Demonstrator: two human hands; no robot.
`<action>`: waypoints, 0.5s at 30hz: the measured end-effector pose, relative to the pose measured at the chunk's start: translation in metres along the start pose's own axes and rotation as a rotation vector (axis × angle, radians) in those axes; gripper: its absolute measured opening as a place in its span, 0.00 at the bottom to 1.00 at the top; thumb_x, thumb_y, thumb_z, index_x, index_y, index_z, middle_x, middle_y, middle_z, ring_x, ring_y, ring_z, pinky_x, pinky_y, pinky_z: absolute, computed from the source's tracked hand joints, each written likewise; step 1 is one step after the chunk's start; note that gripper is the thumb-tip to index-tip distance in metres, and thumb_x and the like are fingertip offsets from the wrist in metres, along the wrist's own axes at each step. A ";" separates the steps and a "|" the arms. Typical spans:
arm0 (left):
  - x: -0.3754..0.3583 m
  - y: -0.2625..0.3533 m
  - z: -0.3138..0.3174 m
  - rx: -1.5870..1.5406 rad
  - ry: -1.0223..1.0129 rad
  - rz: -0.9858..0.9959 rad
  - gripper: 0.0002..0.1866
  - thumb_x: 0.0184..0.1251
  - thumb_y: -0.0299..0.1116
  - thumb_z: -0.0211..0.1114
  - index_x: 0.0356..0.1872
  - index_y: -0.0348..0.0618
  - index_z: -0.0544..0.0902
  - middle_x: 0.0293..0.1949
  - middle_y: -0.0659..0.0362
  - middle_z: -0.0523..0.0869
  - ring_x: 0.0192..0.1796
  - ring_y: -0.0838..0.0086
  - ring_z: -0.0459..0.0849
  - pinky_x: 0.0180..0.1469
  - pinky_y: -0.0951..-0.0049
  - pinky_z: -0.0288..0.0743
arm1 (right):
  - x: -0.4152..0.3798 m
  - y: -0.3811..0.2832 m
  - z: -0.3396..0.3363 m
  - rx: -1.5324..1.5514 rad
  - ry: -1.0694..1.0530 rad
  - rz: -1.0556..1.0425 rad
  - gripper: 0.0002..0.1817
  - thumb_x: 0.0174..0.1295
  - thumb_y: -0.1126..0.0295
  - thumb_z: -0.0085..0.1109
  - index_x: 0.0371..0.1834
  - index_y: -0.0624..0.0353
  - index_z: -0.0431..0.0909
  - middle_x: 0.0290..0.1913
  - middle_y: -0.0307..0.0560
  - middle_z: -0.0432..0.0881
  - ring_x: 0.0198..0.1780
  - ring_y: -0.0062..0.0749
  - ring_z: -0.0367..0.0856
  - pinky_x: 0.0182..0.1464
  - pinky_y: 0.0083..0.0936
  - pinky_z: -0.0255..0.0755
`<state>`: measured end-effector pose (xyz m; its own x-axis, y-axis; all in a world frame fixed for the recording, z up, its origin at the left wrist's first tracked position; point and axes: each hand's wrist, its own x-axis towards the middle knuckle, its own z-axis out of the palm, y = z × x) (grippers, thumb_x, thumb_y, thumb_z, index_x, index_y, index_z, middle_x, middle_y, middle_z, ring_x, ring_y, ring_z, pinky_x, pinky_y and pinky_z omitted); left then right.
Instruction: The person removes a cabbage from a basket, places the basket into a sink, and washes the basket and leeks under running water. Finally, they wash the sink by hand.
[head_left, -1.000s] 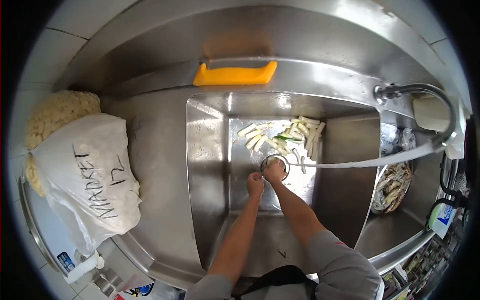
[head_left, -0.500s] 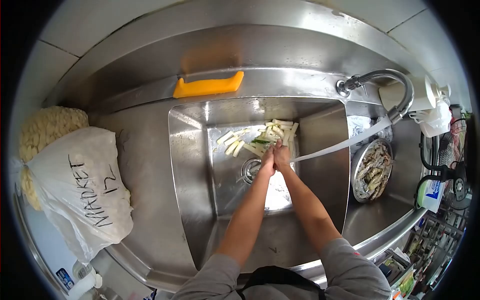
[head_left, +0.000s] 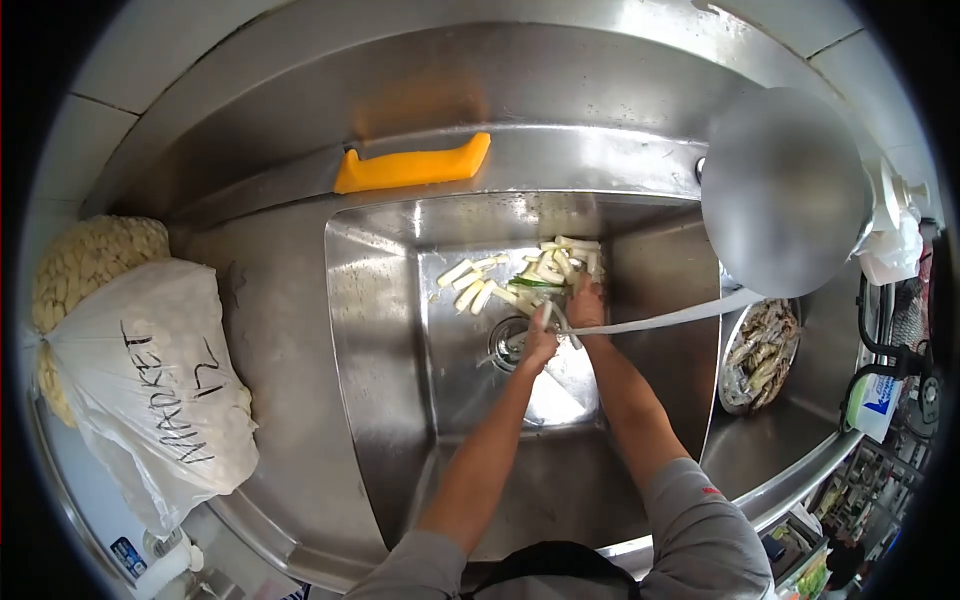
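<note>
Pale vegetable sticks (head_left: 470, 292) lie on the floor of the steel sink basin (head_left: 385, 350), with a green piece (head_left: 537, 283) among them. My left hand (head_left: 540, 347) is closed around a pale stick (head_left: 547, 314), beside the drain (head_left: 510, 337). My right hand (head_left: 588, 303) reaches to the right end of the pile and touches the sticks there; its fingertips are partly hidden among them. A stream of water (head_left: 670, 318) runs in from the right and falls between my two hands.
Left of the basin sits a white bag (head_left: 160, 370) marked "MARKET 12", by a bag of pale pieces (head_left: 100, 260). A yellow-handled tool (head_left: 415, 168) lies on the back ledge. Shrimp fill a bowl (head_left: 760, 355) in the right basin. A grey blur covers the faucet.
My hands, pressed together under the water before, have separated. The left has come slightly down with a stick in it; the right has moved right onto the pile. The view has shifted slightly.
</note>
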<state>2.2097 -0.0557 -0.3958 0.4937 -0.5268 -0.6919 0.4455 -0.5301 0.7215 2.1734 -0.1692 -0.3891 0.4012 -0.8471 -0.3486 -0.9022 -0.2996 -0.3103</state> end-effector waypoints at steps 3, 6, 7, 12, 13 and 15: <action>0.025 -0.024 0.007 -0.084 0.127 -0.008 0.22 0.63 0.29 0.48 0.58 0.54 0.60 0.23 0.58 0.74 0.19 0.78 0.71 0.16 0.76 0.64 | -0.012 -0.014 -0.026 0.103 -0.010 0.022 0.19 0.50 0.69 0.54 0.46 0.57 0.65 0.39 0.64 0.75 0.41 0.57 0.75 0.41 0.43 0.70; 0.030 -0.015 0.005 0.014 0.189 0.052 0.20 0.64 0.32 0.49 0.57 0.53 0.61 0.24 0.59 0.75 0.19 0.76 0.71 0.18 0.75 0.65 | -0.022 -0.019 -0.041 0.249 -0.039 -0.006 0.14 0.50 0.67 0.53 0.39 0.60 0.71 0.34 0.61 0.78 0.39 0.53 0.77 0.40 0.40 0.71; 0.030 -0.010 0.004 0.016 0.220 0.096 0.20 0.64 0.34 0.50 0.57 0.53 0.61 0.26 0.59 0.75 0.21 0.76 0.71 0.19 0.75 0.66 | -0.027 -0.019 -0.045 0.345 -0.058 -0.051 0.13 0.50 0.66 0.53 0.37 0.61 0.73 0.33 0.61 0.78 0.39 0.52 0.78 0.40 0.38 0.71; 0.014 0.030 -0.010 -0.084 0.171 0.019 0.21 0.62 0.41 0.57 0.54 0.56 0.62 0.34 0.61 0.75 0.30 0.77 0.72 0.25 0.71 0.69 | -0.032 -0.005 -0.041 0.182 0.055 -0.349 0.15 0.54 0.62 0.49 0.34 0.64 0.74 0.32 0.62 0.78 0.36 0.53 0.76 0.42 0.32 0.69; 0.005 0.042 -0.011 -0.142 0.133 -0.045 0.21 0.61 0.42 0.58 0.53 0.56 0.63 0.35 0.61 0.75 0.30 0.77 0.73 0.25 0.72 0.69 | -0.032 0.000 -0.032 0.136 0.065 -0.297 0.16 0.57 0.59 0.46 0.30 0.63 0.73 0.29 0.59 0.77 0.35 0.46 0.75 0.41 0.31 0.68; -0.008 0.056 -0.012 -0.214 0.104 -0.148 0.22 0.59 0.42 0.61 0.52 0.55 0.63 0.35 0.61 0.75 0.29 0.77 0.73 0.25 0.73 0.70 | -0.043 -0.009 -0.050 0.494 -0.109 -0.212 0.16 0.58 0.58 0.46 0.29 0.63 0.72 0.28 0.57 0.75 0.34 0.42 0.73 0.40 0.31 0.67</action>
<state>2.2400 -0.0732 -0.3496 0.4804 -0.3771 -0.7918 0.6608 -0.4380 0.6095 2.1563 -0.1517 -0.3268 0.6041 -0.7323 -0.3144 -0.6286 -0.1953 -0.7528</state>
